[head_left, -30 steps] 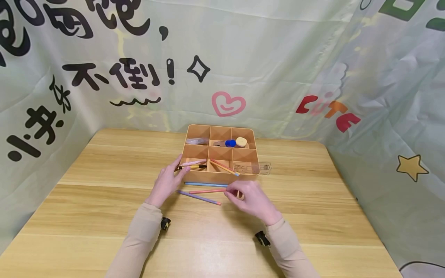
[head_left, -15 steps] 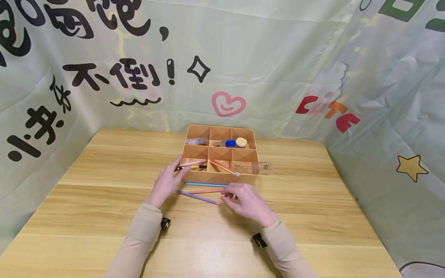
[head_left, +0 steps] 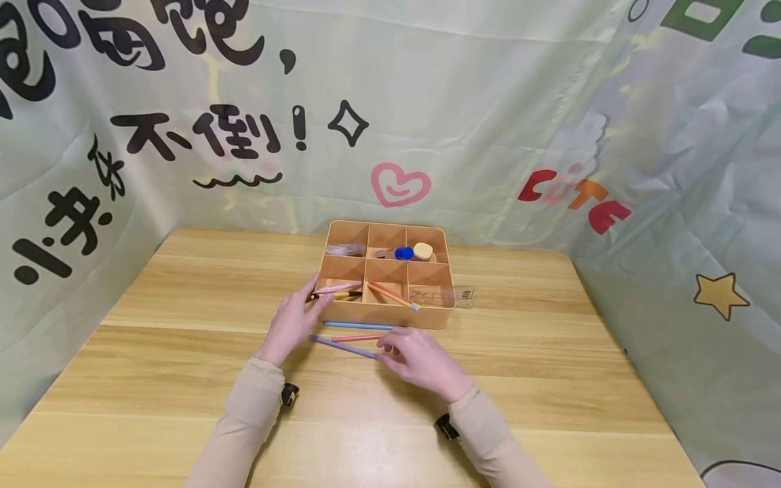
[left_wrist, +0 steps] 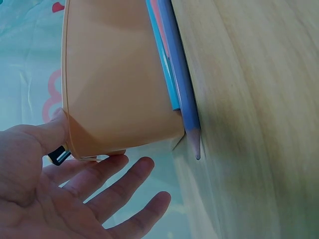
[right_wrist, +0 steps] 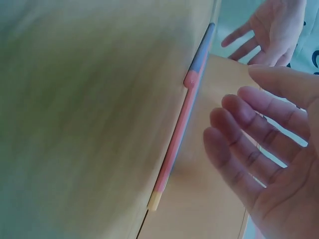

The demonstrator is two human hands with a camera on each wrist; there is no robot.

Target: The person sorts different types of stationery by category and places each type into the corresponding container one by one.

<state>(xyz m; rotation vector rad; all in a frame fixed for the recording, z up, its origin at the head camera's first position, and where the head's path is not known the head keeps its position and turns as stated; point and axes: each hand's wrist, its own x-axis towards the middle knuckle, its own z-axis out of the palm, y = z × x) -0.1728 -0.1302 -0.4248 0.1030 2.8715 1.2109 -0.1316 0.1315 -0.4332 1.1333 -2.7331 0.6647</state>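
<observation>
On the table sits a light-brown divided organizer box (head_left: 378, 313). My left hand (head_left: 293, 322) touches its front left corner, thumb at the rim and the other fingers spread along the side. In front of the box lie a blue pencil (head_left: 354, 325), a red pencil (head_left: 354, 337) and a purple pencil (head_left: 342, 346). My right hand (head_left: 424, 359) hovers over their right ends, which it partly hides in the head view. Its fingers are loosely bent, and the right wrist view shows nothing held. A pinkish pen (head_left: 340, 287) and a paintbrush (head_left: 346, 294) lie in the front left compartment.
Orange pencils (head_left: 393, 295) lean over the front middle rim. A blue-capped tube (head_left: 404, 253), a round cream piece (head_left: 423, 251) and a clear item (head_left: 345, 249) occupy the back compartments. A clear ruler (head_left: 465, 296) extends past the right side. Printed cloth (head_left: 488, 102) hangs behind the table.
My right hand has moved left and slightly toward me along the red pencil, over the purple pencil's right end. My left hand and the box have stayed in place.
</observation>
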